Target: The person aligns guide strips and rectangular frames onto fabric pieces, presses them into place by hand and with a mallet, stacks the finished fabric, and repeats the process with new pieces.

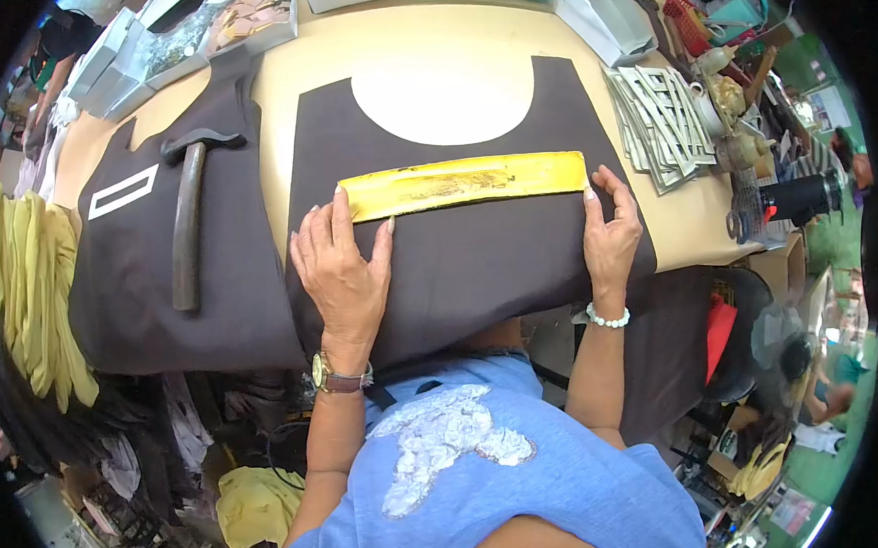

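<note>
A long yellow strip (464,182) with a worn brown patch lies across a dark cloth piece (439,264) with a curved neckline. At the strip's left end, my left hand (341,268) touches its edge with the fingertips, thumb apart from the fingers. My right hand (611,229) has its thumb and fingers at the right end of the strip. To the left, a hammer (190,221) rests on another dark cloth piece (131,278), beside a white rectangular frame (123,192).
Stacked pale frames (660,127) lie at the table's right side. Boxes (252,23) and an open white box (606,22) line the far edge. Yellow cloths (28,282) hang at the left. A black chair (745,329) stands at the right.
</note>
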Action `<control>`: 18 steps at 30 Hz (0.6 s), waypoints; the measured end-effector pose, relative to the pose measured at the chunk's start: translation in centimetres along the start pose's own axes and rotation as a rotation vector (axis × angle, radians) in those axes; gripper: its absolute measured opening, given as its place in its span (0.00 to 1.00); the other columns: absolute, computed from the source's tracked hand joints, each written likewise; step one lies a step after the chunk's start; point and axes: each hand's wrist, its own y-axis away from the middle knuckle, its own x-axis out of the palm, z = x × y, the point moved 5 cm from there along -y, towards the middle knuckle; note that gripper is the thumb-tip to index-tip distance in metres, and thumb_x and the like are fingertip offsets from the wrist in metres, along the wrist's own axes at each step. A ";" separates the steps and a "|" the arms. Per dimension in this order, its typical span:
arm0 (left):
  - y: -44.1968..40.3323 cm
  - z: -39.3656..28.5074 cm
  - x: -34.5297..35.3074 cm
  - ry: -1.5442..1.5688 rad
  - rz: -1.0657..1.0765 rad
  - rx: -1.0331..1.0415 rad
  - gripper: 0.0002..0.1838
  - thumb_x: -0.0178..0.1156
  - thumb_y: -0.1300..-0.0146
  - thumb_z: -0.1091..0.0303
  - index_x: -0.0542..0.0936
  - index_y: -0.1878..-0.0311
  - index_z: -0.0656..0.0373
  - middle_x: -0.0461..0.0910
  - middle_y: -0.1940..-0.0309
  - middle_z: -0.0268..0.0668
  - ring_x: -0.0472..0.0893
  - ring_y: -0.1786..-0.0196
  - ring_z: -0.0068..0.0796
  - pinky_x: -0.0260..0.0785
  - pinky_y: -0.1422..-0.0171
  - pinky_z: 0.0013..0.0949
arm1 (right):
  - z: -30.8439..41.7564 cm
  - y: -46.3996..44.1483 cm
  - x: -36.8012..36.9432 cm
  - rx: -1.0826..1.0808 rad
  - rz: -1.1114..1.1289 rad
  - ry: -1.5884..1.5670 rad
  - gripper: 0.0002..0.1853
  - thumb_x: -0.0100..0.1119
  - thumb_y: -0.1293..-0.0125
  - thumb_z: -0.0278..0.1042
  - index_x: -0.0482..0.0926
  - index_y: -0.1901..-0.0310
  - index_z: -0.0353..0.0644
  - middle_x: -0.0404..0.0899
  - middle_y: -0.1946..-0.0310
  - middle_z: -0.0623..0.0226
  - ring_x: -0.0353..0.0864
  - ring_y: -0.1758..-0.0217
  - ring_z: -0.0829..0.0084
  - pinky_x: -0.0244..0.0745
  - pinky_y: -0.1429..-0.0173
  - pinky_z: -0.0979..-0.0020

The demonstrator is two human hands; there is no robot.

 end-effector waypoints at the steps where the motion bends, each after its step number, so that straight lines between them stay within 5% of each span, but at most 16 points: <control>1: 0.0 0.2 0.1 -0.004 0.009 -0.014 0.28 0.66 0.46 0.63 0.72 0.42 0.62 0.74 0.51 0.46 0.72 0.44 0.46 0.60 0.37 0.47 | -0.1 0.0 0.0 0.031 -0.002 -0.025 0.16 0.57 0.39 0.25 0.76 0.48 0.34 0.80 0.56 0.61 0.76 0.49 0.65 0.69 0.42 0.64; 18: 0.6 1.4 1.2 0.143 0.138 -0.023 0.22 0.59 0.39 0.67 0.74 0.41 0.56 0.70 0.39 0.43 0.63 0.32 0.43 0.45 0.29 0.57 | -1.1 -0.1 0.5 0.035 0.065 -0.200 0.20 0.55 0.40 0.21 0.73 0.44 0.36 0.78 0.51 0.59 0.75 0.45 0.66 0.67 0.37 0.66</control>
